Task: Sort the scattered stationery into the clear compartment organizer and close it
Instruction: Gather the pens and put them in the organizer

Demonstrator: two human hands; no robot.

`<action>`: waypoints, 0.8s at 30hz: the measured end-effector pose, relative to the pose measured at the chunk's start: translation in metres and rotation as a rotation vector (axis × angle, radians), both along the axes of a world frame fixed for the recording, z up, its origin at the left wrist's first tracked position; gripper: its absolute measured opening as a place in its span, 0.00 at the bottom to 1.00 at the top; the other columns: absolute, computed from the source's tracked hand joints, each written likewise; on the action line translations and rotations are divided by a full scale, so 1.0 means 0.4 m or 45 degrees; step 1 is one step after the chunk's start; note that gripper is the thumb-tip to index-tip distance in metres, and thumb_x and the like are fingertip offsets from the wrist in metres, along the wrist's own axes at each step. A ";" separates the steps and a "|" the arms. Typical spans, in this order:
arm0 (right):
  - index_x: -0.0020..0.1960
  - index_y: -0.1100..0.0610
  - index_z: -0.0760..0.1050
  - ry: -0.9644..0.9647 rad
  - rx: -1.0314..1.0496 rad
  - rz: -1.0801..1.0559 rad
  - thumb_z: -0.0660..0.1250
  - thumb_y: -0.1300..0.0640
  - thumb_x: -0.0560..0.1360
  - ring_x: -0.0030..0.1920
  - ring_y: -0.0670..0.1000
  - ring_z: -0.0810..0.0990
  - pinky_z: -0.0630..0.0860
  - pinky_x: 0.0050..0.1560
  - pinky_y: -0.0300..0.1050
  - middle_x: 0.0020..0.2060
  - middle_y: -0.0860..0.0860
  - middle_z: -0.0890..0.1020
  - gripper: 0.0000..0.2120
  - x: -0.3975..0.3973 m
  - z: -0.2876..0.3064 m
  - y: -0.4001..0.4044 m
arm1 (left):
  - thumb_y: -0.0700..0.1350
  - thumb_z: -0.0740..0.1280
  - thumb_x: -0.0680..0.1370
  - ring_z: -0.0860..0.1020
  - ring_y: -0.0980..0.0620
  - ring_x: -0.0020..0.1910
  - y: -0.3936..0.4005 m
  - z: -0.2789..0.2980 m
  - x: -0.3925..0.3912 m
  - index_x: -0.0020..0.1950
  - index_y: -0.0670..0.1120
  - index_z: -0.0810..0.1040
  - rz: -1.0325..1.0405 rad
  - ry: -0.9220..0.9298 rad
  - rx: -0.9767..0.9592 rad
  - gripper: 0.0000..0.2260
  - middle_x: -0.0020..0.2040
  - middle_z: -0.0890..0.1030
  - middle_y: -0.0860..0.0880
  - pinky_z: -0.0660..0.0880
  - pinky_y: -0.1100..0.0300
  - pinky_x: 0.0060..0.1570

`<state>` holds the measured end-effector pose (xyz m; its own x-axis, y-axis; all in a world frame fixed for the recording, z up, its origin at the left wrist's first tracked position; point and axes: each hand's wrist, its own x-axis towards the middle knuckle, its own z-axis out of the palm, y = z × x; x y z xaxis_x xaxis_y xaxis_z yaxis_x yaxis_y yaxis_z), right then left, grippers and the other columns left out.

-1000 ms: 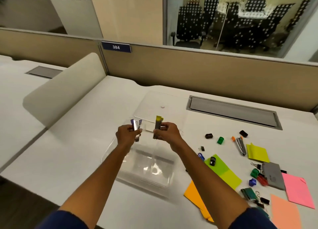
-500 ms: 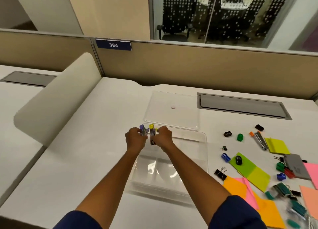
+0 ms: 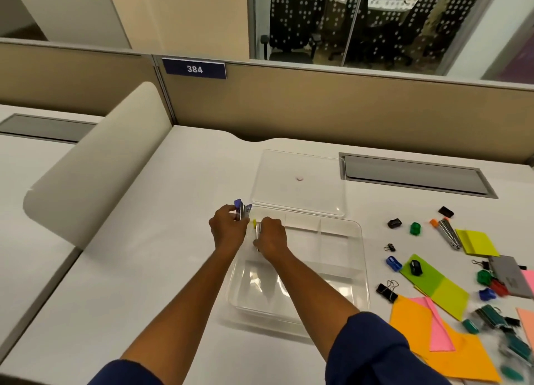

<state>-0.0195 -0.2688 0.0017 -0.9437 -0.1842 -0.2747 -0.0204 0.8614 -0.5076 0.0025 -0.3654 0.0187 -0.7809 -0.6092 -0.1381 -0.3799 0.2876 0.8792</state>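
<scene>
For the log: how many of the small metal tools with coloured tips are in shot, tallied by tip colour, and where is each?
Purple-tipped tool: 1, held in the left hand
Yellow-tipped tool: 1, held in the right hand
Orange-tipped tool: 1, lying on the desk
Total: 3

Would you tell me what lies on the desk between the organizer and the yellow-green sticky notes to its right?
In the head view, three small things: a tiny black binder clip, a blue clip and a larger black binder clip, between the organizer and the notes.
</scene>
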 end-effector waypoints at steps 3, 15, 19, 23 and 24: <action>0.52 0.63 0.75 -0.044 -0.035 -0.026 0.77 0.57 0.67 0.47 0.56 0.80 0.75 0.43 0.45 0.49 0.58 0.81 0.18 -0.009 -0.008 0.006 | 0.38 0.75 0.68 0.79 0.49 0.31 -0.012 0.002 0.008 0.47 0.43 0.80 0.036 -0.010 0.097 0.10 0.32 0.79 0.52 0.82 0.49 0.43; 0.61 0.65 0.73 -0.514 -1.164 -0.480 0.71 0.63 0.73 0.44 0.57 0.82 0.80 0.56 0.54 0.48 0.62 0.81 0.18 -0.054 0.071 0.102 | 0.38 0.75 0.69 0.83 0.47 0.40 0.004 0.001 -0.010 0.54 0.42 0.82 -0.075 0.009 0.552 0.14 0.45 0.85 0.42 0.80 0.56 0.40; 0.60 0.67 0.74 -0.540 -1.315 -0.457 0.69 0.65 0.75 0.45 0.58 0.82 0.80 0.51 0.49 0.50 0.63 0.81 0.15 -0.051 0.080 0.122 | 0.35 0.73 0.71 0.83 0.39 0.48 0.031 0.006 -0.020 0.53 0.39 0.83 -0.181 0.008 0.700 0.11 0.48 0.85 0.38 0.79 0.45 0.55; 0.50 0.62 0.80 -0.512 -1.315 -0.465 0.71 0.64 0.74 0.40 0.54 0.82 0.80 0.43 0.42 0.45 0.60 0.83 0.06 -0.054 0.075 0.130 | 0.38 0.71 0.73 0.83 0.39 0.48 0.041 0.006 -0.023 0.51 0.41 0.84 -0.237 -0.041 0.639 0.08 0.48 0.85 0.39 0.78 0.44 0.57; 0.50 0.63 0.80 -0.497 -1.302 -0.487 0.72 0.64 0.73 0.41 0.55 0.82 0.80 0.44 0.43 0.45 0.60 0.83 0.06 -0.056 0.070 0.127 | 0.39 0.71 0.74 0.83 0.39 0.48 0.040 0.008 -0.022 0.48 0.42 0.85 -0.256 -0.049 0.592 0.05 0.46 0.85 0.40 0.79 0.44 0.56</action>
